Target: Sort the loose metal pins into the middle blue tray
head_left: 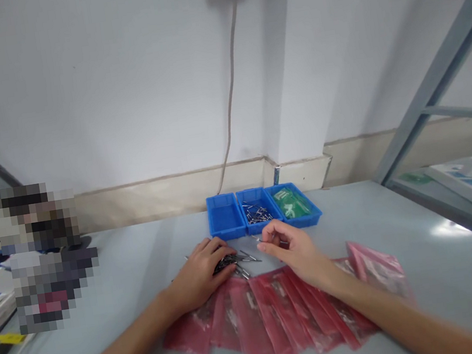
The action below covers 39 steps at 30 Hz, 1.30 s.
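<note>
A pile of thin metal rods [242, 259] lies on the table behind the pink bags. My left hand [205, 267] rests over the pile's left side, fingers apart and bent across the rods, touching them. To its right, my right hand [288, 246] is closed in a pinch just in front of the blue bins, and a thin metal rod [254, 238] sticks out at its fingertips. Below both hands, several pink plastic bags [259, 333] overlap in a fan, with small pieces showing inside. My right forearm covers part of them.
Three blue bins stand side by side: a left bin [227, 231] with a bare floor, a middle bin [261, 229] holding short metal parts, and a right bin [308, 219] holding green bags [291, 203]. A pixelated area is at left. Metal frame posts [421, 108] flank the table [115, 260].
</note>
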Available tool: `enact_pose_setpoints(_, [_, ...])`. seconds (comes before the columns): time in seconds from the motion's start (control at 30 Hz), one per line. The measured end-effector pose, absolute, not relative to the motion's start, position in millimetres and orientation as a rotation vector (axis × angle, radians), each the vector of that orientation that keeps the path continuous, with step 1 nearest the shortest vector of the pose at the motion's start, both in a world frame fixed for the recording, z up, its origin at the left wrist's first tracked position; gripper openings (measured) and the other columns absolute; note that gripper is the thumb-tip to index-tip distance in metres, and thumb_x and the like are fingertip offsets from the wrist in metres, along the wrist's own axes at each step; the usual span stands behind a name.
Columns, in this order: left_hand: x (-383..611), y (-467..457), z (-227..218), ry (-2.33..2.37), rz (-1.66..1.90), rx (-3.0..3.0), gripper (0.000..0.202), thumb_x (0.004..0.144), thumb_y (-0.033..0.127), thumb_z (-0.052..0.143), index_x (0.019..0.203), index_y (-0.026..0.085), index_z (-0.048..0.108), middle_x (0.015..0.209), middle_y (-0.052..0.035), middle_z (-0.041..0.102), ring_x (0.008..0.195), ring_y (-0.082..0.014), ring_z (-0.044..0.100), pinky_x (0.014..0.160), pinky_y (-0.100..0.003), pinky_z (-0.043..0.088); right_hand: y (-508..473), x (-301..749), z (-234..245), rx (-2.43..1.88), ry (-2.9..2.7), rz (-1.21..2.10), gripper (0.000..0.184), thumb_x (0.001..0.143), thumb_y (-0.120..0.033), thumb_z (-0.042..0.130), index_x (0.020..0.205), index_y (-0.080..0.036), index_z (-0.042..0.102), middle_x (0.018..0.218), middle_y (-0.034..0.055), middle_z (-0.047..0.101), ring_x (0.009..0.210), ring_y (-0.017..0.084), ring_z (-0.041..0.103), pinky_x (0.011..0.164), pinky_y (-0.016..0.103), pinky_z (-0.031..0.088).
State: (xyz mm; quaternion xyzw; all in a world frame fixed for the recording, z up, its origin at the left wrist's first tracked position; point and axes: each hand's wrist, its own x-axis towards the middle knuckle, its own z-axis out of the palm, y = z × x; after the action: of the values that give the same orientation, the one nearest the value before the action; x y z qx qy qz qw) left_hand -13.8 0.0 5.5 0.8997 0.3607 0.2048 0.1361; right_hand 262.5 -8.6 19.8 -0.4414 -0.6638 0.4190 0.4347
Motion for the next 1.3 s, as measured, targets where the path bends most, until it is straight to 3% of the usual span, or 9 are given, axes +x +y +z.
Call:
enact_pose_setpoints(0.23, [-14, 0, 6, 1.037, 0.604, 2.613, 0.021, 0.112, 0.032, 0.059, 0.130, 0.025, 0.068, 0.126, -0.0075, 0.065, 0.113, -0.0266, 0.059, 0.103, -0.046, 0.052, -8, 262, 18, -1.106, -1.671, 1.032, 0.021, 0.096, -0.038, 0.075, 0.088, -0.024, 0.061, 0.084, -0.0026, 0.059, 0.076, 0.017, 0.052, 0.071, 0.030, 0.041])
enact_pose_setpoints(0.53, [-15, 1, 5, 1.037, 0.602, 2.619, 0.022, 0.113, 0.033, 0.059, 0.130, 0.025, 0.068, 0.126, -0.0077, 0.066, 0.114, -0.0267, 0.061, 0.103, -0.046, 0.053, -10, 263, 21, -1.089, -1.540, 1.204, 0.032, 0.103, -0.054, 0.065, 0.100, -0.022, 0.071, 0.092, 0.0006, 0.065, 0.061, 0.013, 0.055, 0.060, 0.029, 0.043])
enact_pose_setpoints(0.7, [-14, 1, 3, 1.051, 0.610, 2.612, 0.022, 0.112, 0.033, 0.060, 0.131, 0.026, 0.068, 0.127, -0.0073, 0.066, 0.114, -0.0268, 0.060, 0.103, -0.047, 0.053, -10, 264, 21, -1.122, -1.594, 1.091, 0.027, 0.103, -0.049, 0.064, 0.105, -0.024, 0.074, 0.091, 0.0013, 0.067, 0.063, 0.015, 0.057, 0.061, 0.031, 0.046])
enact_pose_setpoints(0.9, [-15, 1, 4, 1.031, 0.602, 2.619, 0.022, 0.112, 0.033, 0.059, 0.131, 0.025, 0.068, 0.127, -0.0078, 0.065, 0.114, -0.0267, 0.060, 0.104, -0.047, 0.053, -15, 261, 24, -1.122, -1.714, 0.874, 0.011, 0.096, -0.035, 0.073, 0.093, -0.024, 0.073, 0.089, 0.0004, 0.064, 0.081, 0.018, 0.060, 0.075, 0.032, 0.047])
enact_pose_setpoints(1.1, [-15, 1, 3, 1.033, 0.628, 2.619, 0.022, 0.112, 0.034, 0.059, 0.130, 0.025, 0.068, 0.126, -0.0073, 0.066, 0.114, -0.0260, 0.061, 0.103, -0.046, 0.053, -8, 263, 25, -1.170, -1.559, 1.148, 0.036, 0.099, -0.054, 0.069, 0.083, -0.023, 0.060, 0.069, -0.0051, 0.053, 0.061, 0.014, 0.048, 0.060, 0.028, 0.038])
enact_pose_setpoints(1.3, [-14, 2, 4, 1.030, 0.625, 2.636, 0.021, 0.112, 0.032, 0.059, 0.130, 0.025, 0.068, 0.126, -0.0071, 0.067, 0.115, -0.0259, 0.062, 0.105, -0.045, 0.052, 1, 265, 19, -1.150, -1.351, 1.276, 0.039, 0.096, -0.058, 0.074, 0.093, -0.020, 0.068, 0.069, -0.0036, 0.059, 0.058, 0.012, 0.047, 0.055, 0.026, 0.034])
